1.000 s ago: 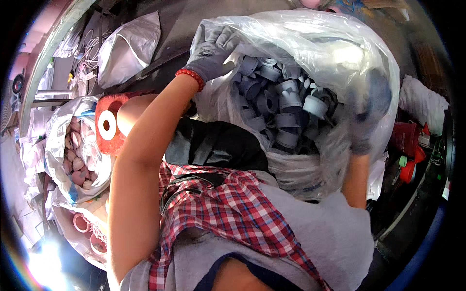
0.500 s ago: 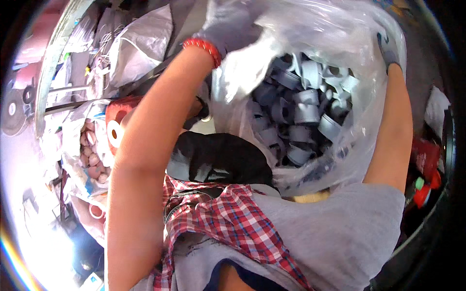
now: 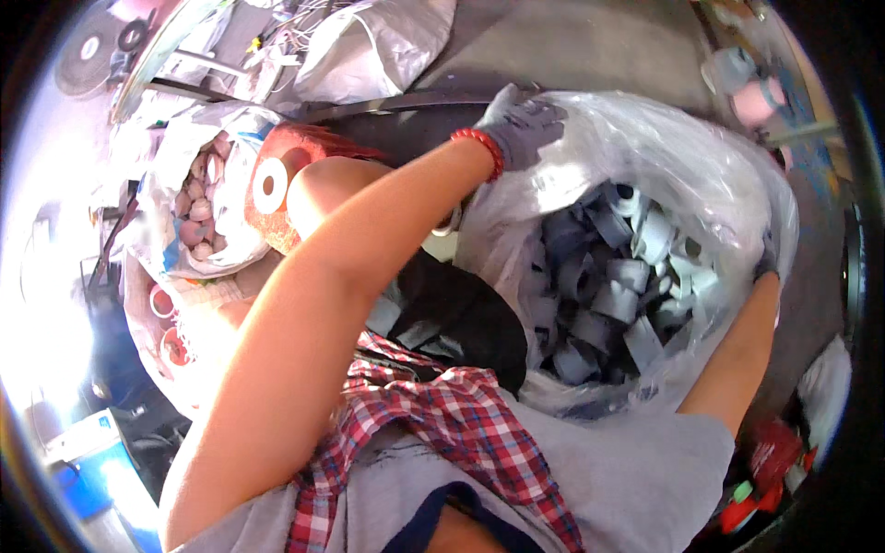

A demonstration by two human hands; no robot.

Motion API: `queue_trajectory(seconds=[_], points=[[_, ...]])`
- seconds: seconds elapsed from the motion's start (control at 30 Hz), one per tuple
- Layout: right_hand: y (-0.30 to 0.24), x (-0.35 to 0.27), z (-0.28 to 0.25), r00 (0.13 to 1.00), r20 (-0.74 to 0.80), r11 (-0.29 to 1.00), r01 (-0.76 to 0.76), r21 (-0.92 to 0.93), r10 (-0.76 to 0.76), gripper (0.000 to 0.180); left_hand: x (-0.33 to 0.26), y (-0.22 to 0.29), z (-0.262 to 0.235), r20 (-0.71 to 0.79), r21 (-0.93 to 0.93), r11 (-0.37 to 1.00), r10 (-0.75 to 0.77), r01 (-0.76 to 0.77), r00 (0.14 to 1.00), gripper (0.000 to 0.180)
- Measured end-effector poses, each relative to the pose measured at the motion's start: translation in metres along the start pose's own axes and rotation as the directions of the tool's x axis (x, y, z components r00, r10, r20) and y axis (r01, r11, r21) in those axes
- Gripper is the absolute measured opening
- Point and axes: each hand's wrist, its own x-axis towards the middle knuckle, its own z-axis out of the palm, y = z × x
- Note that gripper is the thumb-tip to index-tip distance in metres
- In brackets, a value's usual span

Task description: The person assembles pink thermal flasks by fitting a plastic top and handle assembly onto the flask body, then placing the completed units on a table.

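Note:
A big clear plastic bag [image 3: 682, 157] hangs in front of me, filled with several grey-blue tape-like rolls [image 3: 608, 286]. My left hand [image 3: 521, 124], in a grey glove with a red bead bracelet at the wrist, grips the bag's upper left rim. My right hand [image 3: 767, 265], also gloved, holds the bag's right side and is mostly hidden behind the plastic. The bag rests against my body above a red plaid shirt [image 3: 442, 424].
To the left stands a red spool with a white core [image 3: 277, 180] and a clear bag of pinkish rolls [image 3: 198, 203]. A silvery plastic sack [image 3: 369, 46] lies at the back. Pink and grey rolls [image 3: 747, 83] sit top right, red items [image 3: 770, 461] bottom right, a blue container [image 3: 88, 461] bottom left.
The bag has come down and to the right from in front of my face. My left hand has shifted along the rim to the upper left; my right hand has dropped to the bag's right side.

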Motion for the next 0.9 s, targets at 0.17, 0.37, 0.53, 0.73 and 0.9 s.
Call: queue_trajectory(seconds=[0.17, 0.37, 0.53, 0.73, 0.9], points=[[-0.032, -0.034, -0.030, 0.996, -0.086, 0.999, 0.026, 0.019, -0.024, 0.070, -0.001, 0.004, -0.003, -0.105, -0.304, 0.950, 0.045, -0.075, 0.993, 0.049], [-0.173, -0.187, -0.057, 0.776, -0.388, 0.814, 0.262, -0.519, -0.497, 0.064, -0.031, -0.004, -0.004, -0.306, -0.293, 0.941, 0.076, -0.170, 0.949, 0.045], [-0.238, -0.334, -0.017, 0.870, 0.287, 0.490, 0.469, -0.735, -0.401, 0.074, -0.053, -0.002, -0.019, -0.415, -0.371, 0.890, 0.096, -0.265, 0.905, 0.044], [-0.061, -0.290, -0.085, 0.988, -0.142, 0.375, -0.112, -0.920, -0.053, 0.084, -0.097, 0.002, -0.062, -0.434, -0.359, 0.887, 0.117, -0.290, 0.893, 0.048], [-0.061, -0.267, -0.114, 0.941, 0.144, 0.495, -0.028, -0.868, 0.306, 0.065, -0.159, -0.024, -0.086, -0.425, -0.425, 0.862, 0.081, -0.278, 0.902, 0.045]])
